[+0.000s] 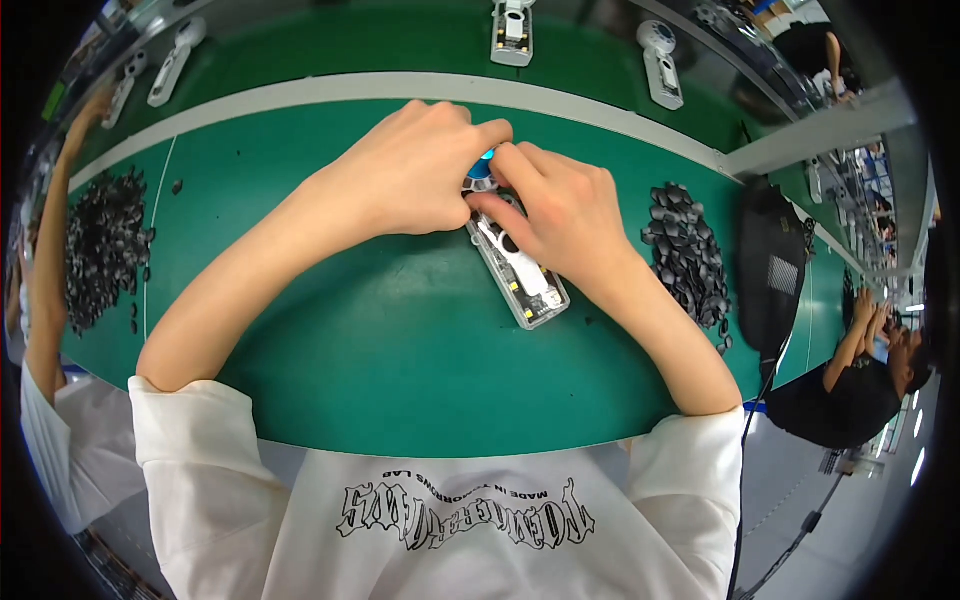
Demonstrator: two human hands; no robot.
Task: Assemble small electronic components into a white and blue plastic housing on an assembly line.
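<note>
Steady clear-and-white oblong plastic device [520,268] with right hand [563,205] closed on it, squaring glossy blue round part [481,169] at its far end with curled left hand [425,165] (hold: cannot tell).

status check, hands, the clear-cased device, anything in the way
Left hand, right hand together at far end of clear-cased device, grips partly hidden. Blue part showing between hands. Black pieces piled off to the sides, no visible obstruction.
</note>
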